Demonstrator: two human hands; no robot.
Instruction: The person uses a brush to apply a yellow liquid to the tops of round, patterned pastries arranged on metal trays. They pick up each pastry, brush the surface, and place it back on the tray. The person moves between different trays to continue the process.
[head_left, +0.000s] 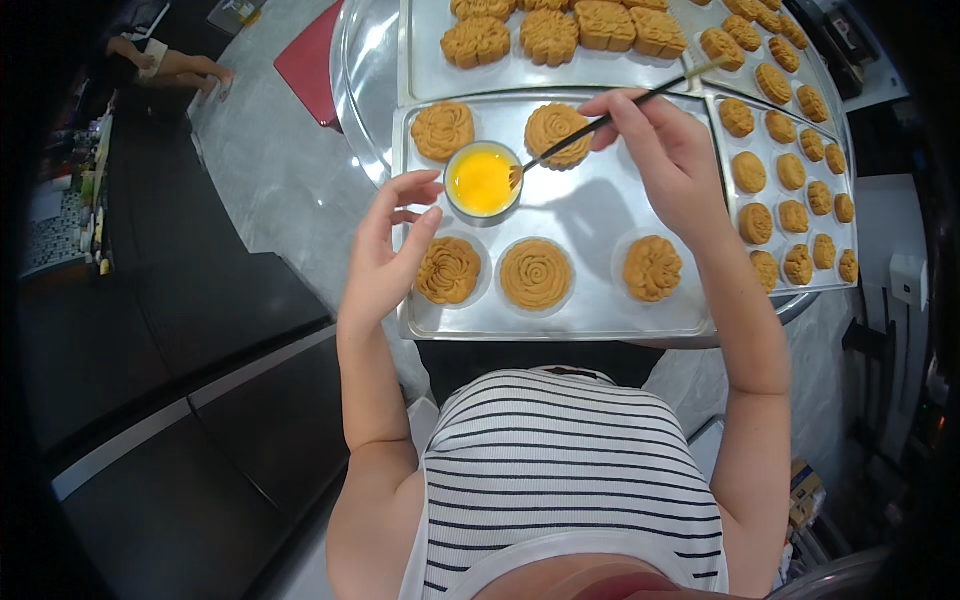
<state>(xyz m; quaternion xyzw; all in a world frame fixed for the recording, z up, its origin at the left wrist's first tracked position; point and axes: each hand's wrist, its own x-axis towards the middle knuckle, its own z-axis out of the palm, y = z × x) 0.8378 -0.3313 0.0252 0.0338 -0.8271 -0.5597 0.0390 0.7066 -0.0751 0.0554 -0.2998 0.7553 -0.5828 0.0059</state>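
Observation:
My right hand (652, 142) grips a thin brush (574, 138) with a black handle. The brush's bristles rest at the right side of a small glass bowl (484, 214) holding yellow liquid, which looks like beaten egg (480, 180). Just left of the bowl is my left hand (394, 240), fingers apart and curved, with nothing in it. Beneath both hands lies a metal baking tray (577, 319). On it are several molded mooncakes, among them a round spiral-patterned one (535, 274), a flower-shaped one (652, 268) and one by my left thumb (448, 271).
Another tray (427, 79) of larger mooncakes adjoins at the back. More trays with mooncakes (750, 172) stand on the right. All sit on a round metal table (360, 90). A red stool (307, 64) is beyond its left edge. Another person (169, 60) is at far left.

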